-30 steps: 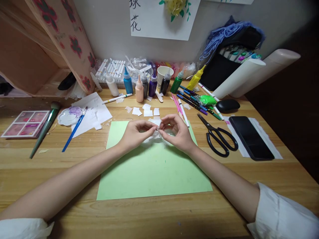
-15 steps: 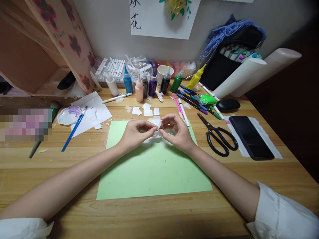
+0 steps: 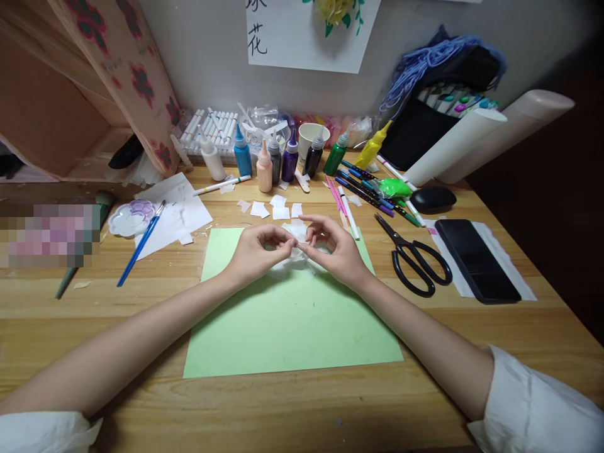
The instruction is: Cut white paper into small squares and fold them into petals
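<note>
My left hand [image 3: 259, 250] and my right hand [image 3: 337, 251] meet fingertip to fingertip over the upper part of a green sheet [image 3: 292, 333]. Both are closed in a pinch. What lies between the fingertips is too small to make out. Thin white paper [image 3: 298, 253] shows behind and under the fingers, partly hidden by them. Just beyond the hands, several small white paper squares [image 3: 279, 201] lie on the wooden table.
Black scissors [image 3: 413, 255] and a phone [image 3: 477, 259] lie on the right. Glue bottles [image 3: 289, 160], a paper cup [image 3: 313, 139] and pens [image 3: 363, 194] stand or lie behind. At left are a palette [image 3: 132, 218] and blue brushes [image 3: 141, 245].
The fingertips have come closer together, and the right thumb has shifted slightly left. The white piece that showed between the fingers is now mostly hidden.
</note>
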Motion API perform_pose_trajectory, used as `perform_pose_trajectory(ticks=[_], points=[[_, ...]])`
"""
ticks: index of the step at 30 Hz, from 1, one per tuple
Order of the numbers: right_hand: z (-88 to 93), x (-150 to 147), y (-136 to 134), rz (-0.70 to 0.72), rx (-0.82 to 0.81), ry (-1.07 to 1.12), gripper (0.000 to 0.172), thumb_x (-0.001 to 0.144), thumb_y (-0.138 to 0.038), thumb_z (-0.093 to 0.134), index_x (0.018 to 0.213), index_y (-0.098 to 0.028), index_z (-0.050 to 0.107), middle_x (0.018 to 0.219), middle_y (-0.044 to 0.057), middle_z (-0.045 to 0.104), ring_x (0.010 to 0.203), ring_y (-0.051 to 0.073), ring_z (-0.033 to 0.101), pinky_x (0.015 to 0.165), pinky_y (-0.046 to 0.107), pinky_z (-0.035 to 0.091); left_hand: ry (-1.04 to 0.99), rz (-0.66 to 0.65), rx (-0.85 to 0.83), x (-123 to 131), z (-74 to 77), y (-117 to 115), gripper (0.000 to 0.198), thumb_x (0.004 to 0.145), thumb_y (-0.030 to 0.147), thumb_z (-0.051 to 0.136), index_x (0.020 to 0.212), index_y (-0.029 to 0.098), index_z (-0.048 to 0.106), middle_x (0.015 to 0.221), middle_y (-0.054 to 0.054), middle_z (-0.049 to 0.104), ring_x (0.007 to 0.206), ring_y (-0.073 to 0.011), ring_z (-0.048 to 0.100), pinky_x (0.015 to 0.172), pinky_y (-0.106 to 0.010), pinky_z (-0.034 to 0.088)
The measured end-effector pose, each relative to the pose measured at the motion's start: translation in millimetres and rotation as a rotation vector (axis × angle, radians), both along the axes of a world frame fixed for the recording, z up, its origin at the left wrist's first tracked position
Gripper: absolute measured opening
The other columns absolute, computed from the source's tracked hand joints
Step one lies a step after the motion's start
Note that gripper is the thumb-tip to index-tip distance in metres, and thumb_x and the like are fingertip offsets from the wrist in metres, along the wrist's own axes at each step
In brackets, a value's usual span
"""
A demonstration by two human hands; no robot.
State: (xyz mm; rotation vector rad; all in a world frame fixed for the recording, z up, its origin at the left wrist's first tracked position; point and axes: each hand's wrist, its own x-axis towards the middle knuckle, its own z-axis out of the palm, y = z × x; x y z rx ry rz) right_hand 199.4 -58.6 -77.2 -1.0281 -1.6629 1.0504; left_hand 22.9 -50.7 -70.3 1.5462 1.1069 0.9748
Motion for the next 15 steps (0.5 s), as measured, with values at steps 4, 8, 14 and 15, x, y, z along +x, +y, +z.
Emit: perform_pose_trajectory(ticks=[4, 8, 14, 15], points=[[-1.5, 0.4, 1.3, -0.023, -0.023, -0.053, 0.035, 0.079, -0.030, 0.062, 0.112, -0.022, 0.056, 0.083, 0.002, 0.054, 0.075, 0.014, 0.053, 0.071, 0.029, 0.046, -0.036, 0.012, -0.016, 0.2, -0.5, 1.0, 0.017, 0.073, 0.030, 0.064, 0.073, 0.013, 0.063, 0.073, -0.004, 0.067, 0.065, -0.0115, 0.060, 0.062, -0.021, 0.048], [-2.8, 0.6, 1.8, -0.084, 0.037, -0.155, 0.023, 0.076, -0.029, 0.065, 0.097, -0.021, 0.061, 0.084, 0.003, 0.057, 0.072, 0.015, 0.052, 0.067, 0.029, 0.044, -0.065, 0.052, -0.007, -0.6, -1.1, 1.9, 0.019, 0.077, 0.033, 0.062, 0.077, 0.014, 0.060, 0.078, -0.005, 0.067, 0.069, -0.0122, 0.060, 0.064, -0.022, 0.047], [-3.4, 0.5, 3.5, -0.120, 0.066, -0.242, 0.008, 0.081, -0.023, 0.058, 0.074, -0.019, 0.061, 0.073, 0.001, 0.056, 0.067, 0.014, 0.051, 0.061, 0.028, 0.040, -0.055, 0.031, -0.004, -0.9, -3.3, 2.2, 0.020, 0.080, 0.034, 0.059, 0.082, 0.014, 0.060, 0.084, -0.006, 0.065, 0.077, -0.0135, 0.060, 0.073, -0.025, 0.048], [-3.7, 0.7, 3.9, -0.127, 0.061, -0.231, 0.008, 0.081, -0.023, 0.058, 0.075, -0.019, 0.061, 0.074, 0.001, 0.056, 0.067, 0.014, 0.051, 0.061, 0.027, 0.040, -0.040, 0.037, 0.007, -0.7, -3.6, 2.3, 0.020, 0.080, 0.034, 0.058, 0.083, 0.014, 0.060, 0.086, -0.006, 0.065, 0.078, -0.0136, 0.060, 0.074, -0.025, 0.048]])
